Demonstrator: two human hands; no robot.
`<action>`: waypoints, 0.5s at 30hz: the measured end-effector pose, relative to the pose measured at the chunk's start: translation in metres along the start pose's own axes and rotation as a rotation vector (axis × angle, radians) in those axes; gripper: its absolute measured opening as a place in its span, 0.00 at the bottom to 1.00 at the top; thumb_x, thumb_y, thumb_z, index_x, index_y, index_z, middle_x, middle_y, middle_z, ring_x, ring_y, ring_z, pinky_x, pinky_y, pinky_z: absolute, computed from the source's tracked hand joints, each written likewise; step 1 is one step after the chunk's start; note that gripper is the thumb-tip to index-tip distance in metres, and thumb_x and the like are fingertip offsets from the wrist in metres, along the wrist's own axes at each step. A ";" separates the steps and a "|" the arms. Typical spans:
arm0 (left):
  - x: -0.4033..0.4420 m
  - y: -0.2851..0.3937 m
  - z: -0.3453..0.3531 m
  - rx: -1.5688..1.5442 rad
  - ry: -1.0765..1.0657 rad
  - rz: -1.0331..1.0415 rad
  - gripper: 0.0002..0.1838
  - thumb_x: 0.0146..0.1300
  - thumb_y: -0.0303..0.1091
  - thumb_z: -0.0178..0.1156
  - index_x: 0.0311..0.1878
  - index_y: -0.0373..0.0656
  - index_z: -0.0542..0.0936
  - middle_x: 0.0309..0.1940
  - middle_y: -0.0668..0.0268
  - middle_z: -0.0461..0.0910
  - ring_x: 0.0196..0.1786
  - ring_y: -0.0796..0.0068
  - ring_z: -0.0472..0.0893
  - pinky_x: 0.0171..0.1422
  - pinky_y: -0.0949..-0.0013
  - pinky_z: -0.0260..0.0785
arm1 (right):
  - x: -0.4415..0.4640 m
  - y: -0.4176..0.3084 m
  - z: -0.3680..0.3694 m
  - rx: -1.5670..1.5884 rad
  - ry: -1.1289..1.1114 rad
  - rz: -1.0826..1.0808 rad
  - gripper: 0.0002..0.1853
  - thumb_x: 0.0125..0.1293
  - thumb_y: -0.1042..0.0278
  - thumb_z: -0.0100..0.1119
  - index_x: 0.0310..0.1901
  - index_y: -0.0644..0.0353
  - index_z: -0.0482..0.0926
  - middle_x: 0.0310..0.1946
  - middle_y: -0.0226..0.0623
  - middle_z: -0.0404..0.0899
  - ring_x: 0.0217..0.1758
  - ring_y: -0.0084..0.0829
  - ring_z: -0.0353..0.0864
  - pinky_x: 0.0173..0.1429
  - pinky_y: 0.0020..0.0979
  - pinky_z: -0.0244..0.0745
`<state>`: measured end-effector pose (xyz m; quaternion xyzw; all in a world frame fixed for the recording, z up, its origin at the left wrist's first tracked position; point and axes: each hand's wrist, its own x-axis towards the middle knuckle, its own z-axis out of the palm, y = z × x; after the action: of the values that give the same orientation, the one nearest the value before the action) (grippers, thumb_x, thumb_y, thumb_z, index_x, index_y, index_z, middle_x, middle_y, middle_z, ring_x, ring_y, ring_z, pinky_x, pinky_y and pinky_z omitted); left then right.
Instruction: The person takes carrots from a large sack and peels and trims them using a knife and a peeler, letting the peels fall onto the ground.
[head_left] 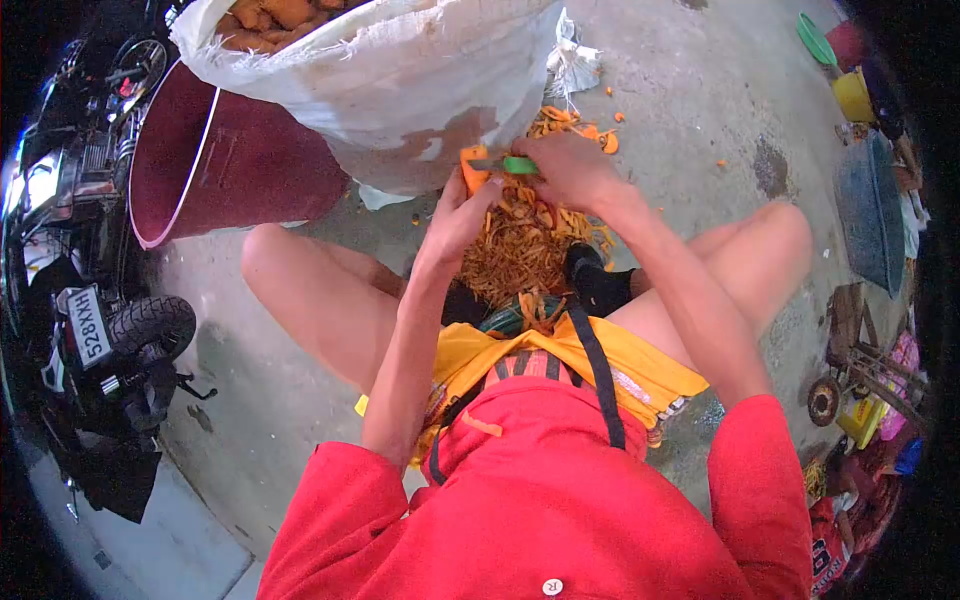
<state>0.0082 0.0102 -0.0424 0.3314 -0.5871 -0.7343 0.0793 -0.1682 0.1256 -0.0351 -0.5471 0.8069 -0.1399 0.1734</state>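
Note:
My left hand (462,218) is closed around an orange carrot-like piece (473,172), which points up between thumb and fingers. Just to its right, my right hand (572,168) grips a tool with a green handle (520,165); its blade end lies close to the orange piece. Below both hands a heap of thin orange-brown peelings (515,250) spreads on the floor between my feet. The fingertips of my right hand are partly hidden behind the hand.
A large white sack (400,90) holding orange-brown roots stands ahead, beside a dark red bucket (240,160). A motorcycle (150,325) is at the left. Along the right are a blue-grey basket (868,215), a yellow container (853,97) and a metal frame with a wheel (824,400).

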 end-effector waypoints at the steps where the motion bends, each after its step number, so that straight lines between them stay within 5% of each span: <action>1: -0.002 0.002 0.002 0.005 -0.008 -0.006 0.31 0.72 0.43 0.65 0.72 0.38 0.71 0.61 0.67 0.78 0.63 0.74 0.75 0.72 0.70 0.61 | 0.000 -0.002 0.001 -0.039 -0.024 -0.029 0.20 0.61 0.63 0.68 0.54 0.57 0.77 0.38 0.52 0.85 0.44 0.56 0.85 0.48 0.52 0.79; 8: -0.001 -0.002 -0.010 0.116 -0.141 -0.003 0.34 0.72 0.42 0.66 0.75 0.37 0.68 0.65 0.64 0.77 0.67 0.73 0.73 0.75 0.68 0.60 | 0.011 0.046 0.047 -0.003 -0.127 -0.012 0.16 0.55 0.69 0.67 0.47 0.59 0.82 0.35 0.53 0.85 0.44 0.56 0.86 0.46 0.53 0.80; 10: 0.001 0.000 -0.013 0.250 -0.177 -0.052 0.33 0.73 0.41 0.64 0.75 0.34 0.67 0.66 0.63 0.76 0.67 0.72 0.72 0.75 0.67 0.60 | 0.013 0.069 0.046 -0.057 -0.142 0.311 0.10 0.58 0.70 0.67 0.40 0.66 0.83 0.36 0.54 0.87 0.45 0.54 0.88 0.47 0.51 0.83; 13: -0.008 0.003 -0.017 0.181 -0.176 0.024 0.34 0.74 0.44 0.64 0.74 0.33 0.67 0.67 0.61 0.75 0.69 0.72 0.71 0.76 0.68 0.59 | 0.000 0.091 0.024 -0.001 -0.238 0.363 0.12 0.60 0.66 0.68 0.40 0.67 0.84 0.36 0.54 0.87 0.44 0.54 0.88 0.49 0.51 0.83; 15: -0.005 0.007 -0.019 0.182 -0.099 0.064 0.34 0.73 0.45 0.64 0.73 0.31 0.69 0.64 0.59 0.77 0.66 0.72 0.74 0.74 0.67 0.62 | 0.004 0.089 0.017 -0.092 -0.255 0.209 0.17 0.61 0.61 0.68 0.44 0.67 0.84 0.36 0.56 0.86 0.44 0.54 0.87 0.50 0.50 0.82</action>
<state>0.0212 -0.0044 -0.0356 0.2816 -0.6648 -0.6906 0.0430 -0.2362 0.1532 -0.0880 -0.4808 0.8365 -0.0133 0.2626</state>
